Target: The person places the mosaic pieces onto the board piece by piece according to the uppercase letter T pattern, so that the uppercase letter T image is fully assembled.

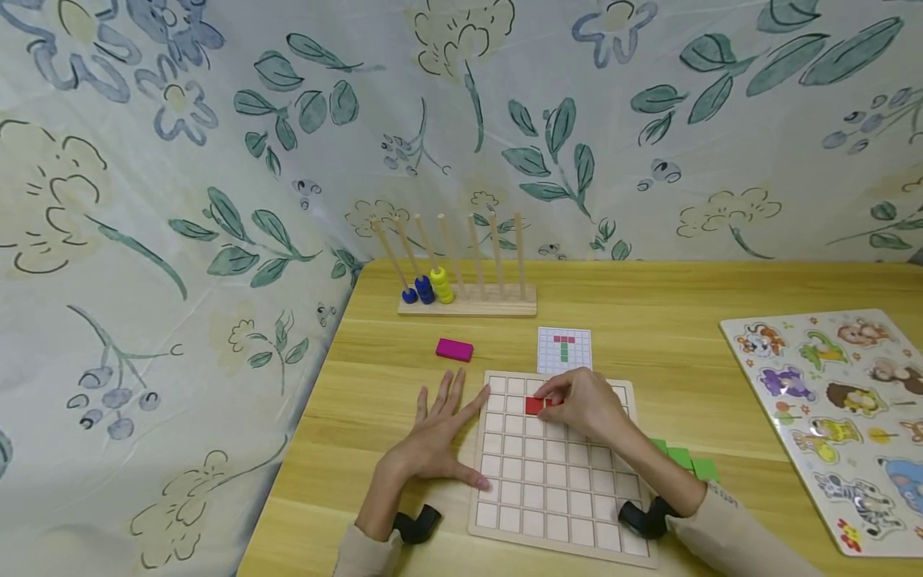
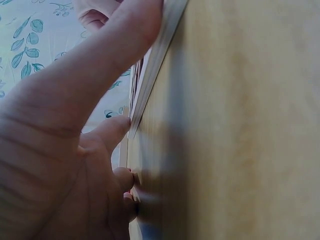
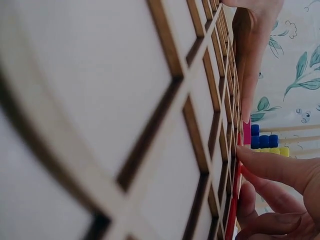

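Observation:
A wooden grid board (image 1: 534, 473) with square cells lies flat on the table. Near its top edge, the thumb and fingertips of my right hand (image 1: 587, 405) pinch a red square tile (image 1: 548, 403). Another red tile (image 1: 534, 406) sits in the cell just left of it. In the right wrist view the thumb and forefinger close in on the red edge (image 3: 237, 167) at the board's surface. My left hand (image 1: 433, 445) is spread flat beside the board, thumb and forefinger against its left edge (image 2: 155, 55). A card (image 1: 565, 353) printed with a red and green T lies behind the board.
Several green tiles (image 1: 679, 457) lie right of the board, partly behind the right forearm. A magenta block (image 1: 454, 350) is at the back left. Behind it stands a peg rack (image 1: 469, 308) with blue and yellow beads. An animal puzzle board (image 1: 800, 409) occupies the right side.

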`<state>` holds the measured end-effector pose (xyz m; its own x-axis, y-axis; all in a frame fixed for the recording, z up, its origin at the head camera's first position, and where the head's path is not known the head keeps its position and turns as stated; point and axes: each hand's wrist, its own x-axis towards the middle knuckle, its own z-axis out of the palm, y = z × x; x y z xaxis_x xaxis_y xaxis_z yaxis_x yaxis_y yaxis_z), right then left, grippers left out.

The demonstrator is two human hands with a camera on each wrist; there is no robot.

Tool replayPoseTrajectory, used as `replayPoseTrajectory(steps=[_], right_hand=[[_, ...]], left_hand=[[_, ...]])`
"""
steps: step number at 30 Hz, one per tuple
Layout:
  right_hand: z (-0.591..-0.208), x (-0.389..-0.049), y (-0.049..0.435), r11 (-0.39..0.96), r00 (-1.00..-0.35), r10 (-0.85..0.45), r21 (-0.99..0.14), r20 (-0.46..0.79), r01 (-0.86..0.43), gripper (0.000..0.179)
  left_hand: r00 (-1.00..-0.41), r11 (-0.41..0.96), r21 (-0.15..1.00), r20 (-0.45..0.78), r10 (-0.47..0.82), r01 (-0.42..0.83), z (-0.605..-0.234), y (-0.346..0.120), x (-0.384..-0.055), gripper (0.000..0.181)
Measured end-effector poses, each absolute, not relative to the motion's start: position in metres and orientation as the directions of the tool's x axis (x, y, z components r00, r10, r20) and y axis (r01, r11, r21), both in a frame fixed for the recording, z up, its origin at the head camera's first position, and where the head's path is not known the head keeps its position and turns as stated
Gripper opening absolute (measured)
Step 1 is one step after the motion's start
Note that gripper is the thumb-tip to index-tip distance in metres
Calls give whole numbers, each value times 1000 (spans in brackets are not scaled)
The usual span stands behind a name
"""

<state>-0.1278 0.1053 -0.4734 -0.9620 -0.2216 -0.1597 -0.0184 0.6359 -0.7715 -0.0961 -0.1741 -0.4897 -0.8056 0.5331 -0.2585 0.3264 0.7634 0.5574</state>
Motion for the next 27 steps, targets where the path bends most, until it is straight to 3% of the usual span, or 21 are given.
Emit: replayPoseTrajectory(steps=[9,18,27], right_hand=[[-464,-122,132,598,-958,-222,-802,-181,13,18],[-464,-93,200,653,-976,-209,-752,-63,-91,23],[-476,-57,256,722,-990,-139,-685,-5,-98,28]], left_hand=[[-804,759,562,-257,537,328,-489,-173,-97,134],[-802,754,572,-257,539,323,-490,-175,-94,134],[-798,750,573,-256,546,329,-491,-173,-95,134]])
